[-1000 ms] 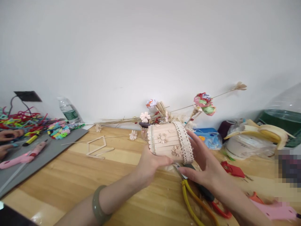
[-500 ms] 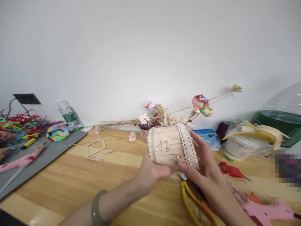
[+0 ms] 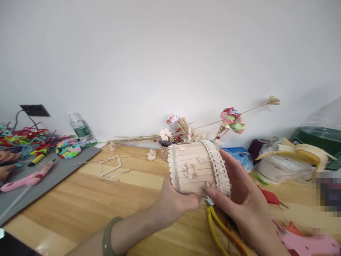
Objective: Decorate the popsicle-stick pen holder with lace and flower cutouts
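A craft-stick pot (image 3: pixel 195 156) lies on its side between my hands, above the table. Lace trim (image 3: pixel 218 167) rings its right end, and a glittery band runs near its scalloped left end. A pale wooden flower (image 3: pixel 189 171) sits on its side. My left hand (image 3: pixel 177 199) grips the left end from below, thumb along the underside. My right hand (image 3: pixel 243 192) wraps the lace end, with its thumb on a second small flower (image 3: pixel 209 185) at the lower edge. Under my right hand lie pliers with yellow handles (image 3: pixel 213 225), partly hidden.
Dried and paper flowers (image 3: pixel 231 119) lie against the wall. Craft sticks (image 3: pixel 110 167) rest at left. A pink glue gun (image 3: pixel 29 179) and another person's hand (image 3: pixel 7 163) are far left. A second pink glue gun (image 3: pixel 310 243), a banana peel (image 3: pixel 298 151) and a large bottle (image 3: pixel 323 145) stand right.
The pot has turned slightly in my hands, its flowers shifting right and down. The whole scene has slid a little to the right in view. Both hands keep their hold.
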Demonstrator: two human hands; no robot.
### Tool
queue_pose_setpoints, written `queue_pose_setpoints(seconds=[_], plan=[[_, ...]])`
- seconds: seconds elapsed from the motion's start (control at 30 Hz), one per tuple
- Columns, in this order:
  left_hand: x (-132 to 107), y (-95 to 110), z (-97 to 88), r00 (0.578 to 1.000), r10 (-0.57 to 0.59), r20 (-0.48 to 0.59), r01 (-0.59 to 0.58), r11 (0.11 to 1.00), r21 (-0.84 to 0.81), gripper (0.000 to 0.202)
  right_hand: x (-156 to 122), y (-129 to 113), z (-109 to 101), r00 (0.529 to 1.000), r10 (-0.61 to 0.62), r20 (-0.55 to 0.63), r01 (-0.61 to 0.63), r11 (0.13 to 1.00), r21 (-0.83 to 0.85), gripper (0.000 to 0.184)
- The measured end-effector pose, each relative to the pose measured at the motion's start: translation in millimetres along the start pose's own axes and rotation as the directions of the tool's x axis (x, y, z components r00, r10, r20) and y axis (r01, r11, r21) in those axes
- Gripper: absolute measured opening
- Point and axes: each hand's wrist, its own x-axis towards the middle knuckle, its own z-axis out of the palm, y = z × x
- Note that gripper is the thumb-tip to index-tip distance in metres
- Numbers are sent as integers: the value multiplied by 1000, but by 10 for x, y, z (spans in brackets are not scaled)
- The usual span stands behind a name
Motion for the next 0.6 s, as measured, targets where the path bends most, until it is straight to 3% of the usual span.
queue_pose_setpoints(seconds=[0.2, 0.33, 0.37, 0.43, 0.53, 0.6], plan=[[21, 51, 53, 997, -62, -47, 63, 998, 15, 36, 49, 120, -19, 1000, 1, 1, -1, 997, 82, 57], [94, 107, 37, 984, -142, -111, 144, 990, 6, 33, 145, 190, -129, 986, 51, 161, -93, 959, 269, 62], [110, 126, 29, 983, -152, -101, 152, 988, -14, 34, 161, 186, -170, 987, 55, 152, -94, 960, 265, 60], [135, 162, 7, 985, -159, -62, 156, 986, -59, 35, 177, 149, -252, 998, 61, -6, -60, 989, 134, 49], [152, 212, -32, 985, -164, -55, 159, 983, -96, 40, 166, 44, -350, 957, -14, -291, -11, 996, -85, 19], [160, 247, -59, 982, -182, -57, 176, 980, -94, 43, 140, -45, -386, 941, -40, -337, 8, 995, -95, 18]])
